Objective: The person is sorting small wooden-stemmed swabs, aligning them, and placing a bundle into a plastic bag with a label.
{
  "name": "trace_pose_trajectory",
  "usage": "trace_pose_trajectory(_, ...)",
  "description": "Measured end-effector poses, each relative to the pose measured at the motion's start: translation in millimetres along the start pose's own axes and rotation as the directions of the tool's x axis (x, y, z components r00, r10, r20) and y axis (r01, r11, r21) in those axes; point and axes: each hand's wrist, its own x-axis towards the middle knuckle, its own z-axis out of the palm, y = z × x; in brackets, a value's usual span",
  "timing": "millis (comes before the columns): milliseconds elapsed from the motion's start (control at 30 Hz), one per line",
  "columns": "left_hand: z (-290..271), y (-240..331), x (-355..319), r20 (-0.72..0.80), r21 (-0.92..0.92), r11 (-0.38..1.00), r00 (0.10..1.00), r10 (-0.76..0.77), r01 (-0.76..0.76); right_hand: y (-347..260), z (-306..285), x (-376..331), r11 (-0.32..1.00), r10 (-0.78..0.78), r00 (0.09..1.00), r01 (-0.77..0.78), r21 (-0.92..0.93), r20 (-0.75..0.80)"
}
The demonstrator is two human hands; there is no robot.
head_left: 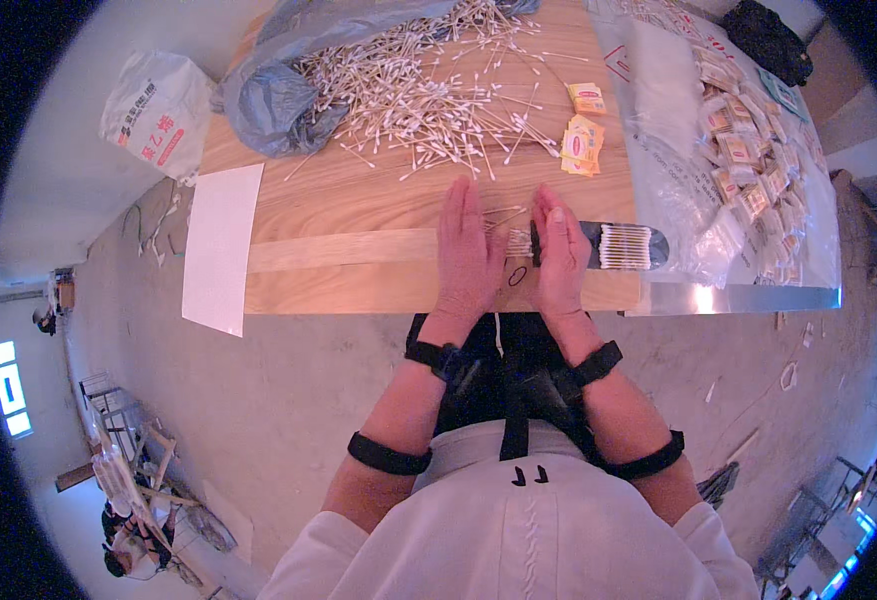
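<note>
My right hand hides one end of the dark tray, and I can't tell whether it grips it. The cotton swabs between my hands are partly covered. The small yellow packets are too small to make out.

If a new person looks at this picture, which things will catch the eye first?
First, the big loose pile of cotton swabs spread over the far half of the wooden table. Then the left hand and right hand, palms facing, squaring a small bundle of swabs at the near edge, beside a dark tray of aligned swabs.
</note>
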Motion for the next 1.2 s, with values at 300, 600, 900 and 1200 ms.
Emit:
trace_pose_trajectory(300, -7.6, 11.5, 13.5, 0.309, 0.487, 0.844, 0.948, 0.072, -0.223, -12.8, -5.1, -4.4, 0.999, -0.004, 0.998, 0.006, 0.036, -0.056)
trace_pose_trajectory(600, -24.6, 26.0, -33.7, 0.423, 0.456, 0.854, 0.905, 0.038, -0.249, -5.4, -22.4, -6.9, 0.988, -0.078, 0.996, 0.072, -0.136, -0.037)
trace_pose_trajectory(900, -10.2, 11.4, -8.8, 0.336, 0.440, 0.850, 0.931, 0.143, -0.289, -12.0, -25.5, -7.6, 0.983, -0.106, 0.994, 0.103, -0.150, -0.015)
trace_pose_trajectory(1200, -18.7, 2.4, -22.9, 0.191, 0.222, 0.966, 0.977, 0.090, -0.132, -33.1, -20.4, 9.1, 0.639, -0.136, 0.909, 0.384, -0.667, 0.393)
